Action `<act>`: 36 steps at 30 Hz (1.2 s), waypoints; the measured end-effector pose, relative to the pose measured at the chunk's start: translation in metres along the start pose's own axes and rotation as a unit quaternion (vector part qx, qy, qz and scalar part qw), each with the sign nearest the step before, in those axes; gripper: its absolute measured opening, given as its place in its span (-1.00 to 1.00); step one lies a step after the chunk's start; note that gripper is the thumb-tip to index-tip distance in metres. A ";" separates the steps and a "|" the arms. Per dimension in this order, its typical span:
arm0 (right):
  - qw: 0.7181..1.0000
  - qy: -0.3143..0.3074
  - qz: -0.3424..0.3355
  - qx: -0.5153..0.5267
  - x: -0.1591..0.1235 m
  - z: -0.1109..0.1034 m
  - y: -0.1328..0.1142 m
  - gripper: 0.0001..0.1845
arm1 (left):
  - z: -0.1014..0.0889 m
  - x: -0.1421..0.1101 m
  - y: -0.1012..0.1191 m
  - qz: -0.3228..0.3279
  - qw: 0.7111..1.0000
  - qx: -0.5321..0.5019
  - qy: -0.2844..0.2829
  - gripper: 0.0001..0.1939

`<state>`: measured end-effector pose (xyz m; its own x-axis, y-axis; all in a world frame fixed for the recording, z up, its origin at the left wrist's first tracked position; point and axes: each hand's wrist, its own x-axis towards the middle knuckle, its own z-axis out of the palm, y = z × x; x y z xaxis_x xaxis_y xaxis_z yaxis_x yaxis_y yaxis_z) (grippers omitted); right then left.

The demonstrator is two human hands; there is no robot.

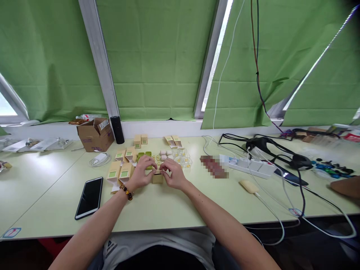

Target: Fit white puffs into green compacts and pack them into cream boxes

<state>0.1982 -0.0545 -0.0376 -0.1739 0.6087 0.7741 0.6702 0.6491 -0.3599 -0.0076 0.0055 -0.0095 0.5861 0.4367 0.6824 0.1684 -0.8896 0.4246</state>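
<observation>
Left hand (143, 173) and right hand (173, 175) pinch the small box (158, 179) below their fingers (164, 165), seemingly working its top; pressing calls for gentleness.

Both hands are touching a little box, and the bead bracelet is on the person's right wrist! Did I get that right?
Not quite: the bead bracelet is on the left wrist, as the head view shows. The rest is right: the left hand and the right hand are both touching a little box.
</observation>
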 end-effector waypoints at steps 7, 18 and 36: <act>0.999 -0.005 -0.037 -0.028 0.001 0.000 -0.003 -0.87 | -0.008 0.003 -0.001 0.065 0.982 0.156 -0.086 -0.91; 0.999 -0.023 -0.025 -0.043 0.001 -0.002 -0.003 -0.91 | -0.008 0.002 -0.002 0.083 0.976 0.183 -0.086 -0.93; 0.985 -0.151 0.075 0.037 0.002 -0.016 0.009 -0.89 | -0.005 -0.001 -0.012 0.129 0.976 0.153 -0.085 -0.76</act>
<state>0.2154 -0.0549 -0.0311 -0.2918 0.8005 0.5235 0.6526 0.5667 -0.5029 -0.0148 0.0166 -0.0125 0.7593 0.1868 0.6234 0.2114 -0.9768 0.0352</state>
